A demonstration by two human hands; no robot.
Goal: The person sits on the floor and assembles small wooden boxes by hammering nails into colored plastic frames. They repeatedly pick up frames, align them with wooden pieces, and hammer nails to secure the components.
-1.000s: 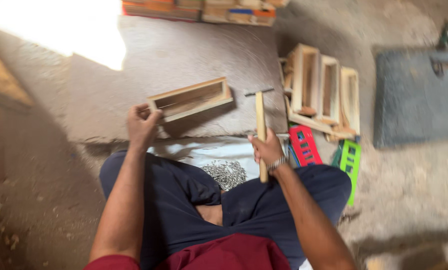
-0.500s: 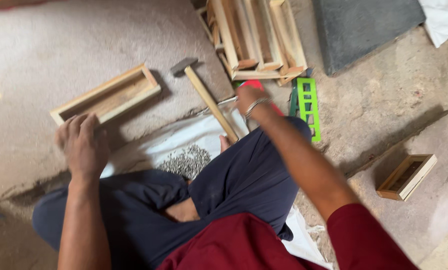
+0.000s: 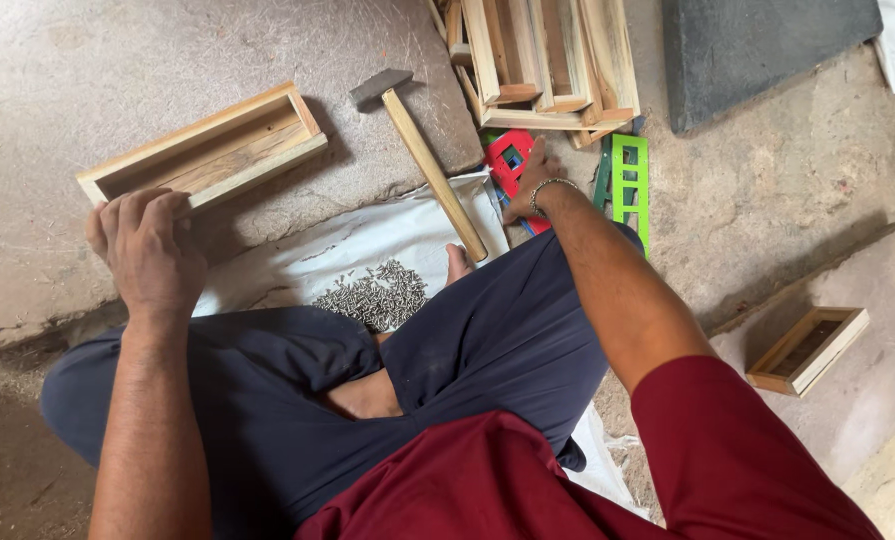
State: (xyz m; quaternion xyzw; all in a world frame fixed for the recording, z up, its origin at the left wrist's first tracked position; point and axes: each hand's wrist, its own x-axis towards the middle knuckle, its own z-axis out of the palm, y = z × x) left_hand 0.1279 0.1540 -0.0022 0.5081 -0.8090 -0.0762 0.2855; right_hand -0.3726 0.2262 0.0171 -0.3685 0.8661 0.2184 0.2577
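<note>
I sit cross-legged on the floor. My left hand (image 3: pixel 147 245) grips the near end of a long open wooden box (image 3: pixel 202 150) that lies on a stone slab. A hammer (image 3: pixel 432 165) with a wooden handle lies by itself, head on the slab and handle end over a white sheet (image 3: pixel 367 235). My right hand (image 3: pixel 532 182) is just right of the handle with nothing in it, its fingers resting on a red plastic frame (image 3: pixel 507 158). A pile of small nails (image 3: pixel 372 295) lies on the sheet by my knee.
A stack of similar wooden boxes (image 3: pixel 547 60) stands beyond my right hand. A green plastic frame (image 3: pixel 627 185) lies next to the red one. A dark slab (image 3: pixel 767 50) is at the top right, and a small wooden box (image 3: pixel 807 348) lies at the right.
My right hand has let go of the hammer, which now lies on the slab and sheet, and has moved to the red frame. The view has swung right. My left hand stays on the box.
</note>
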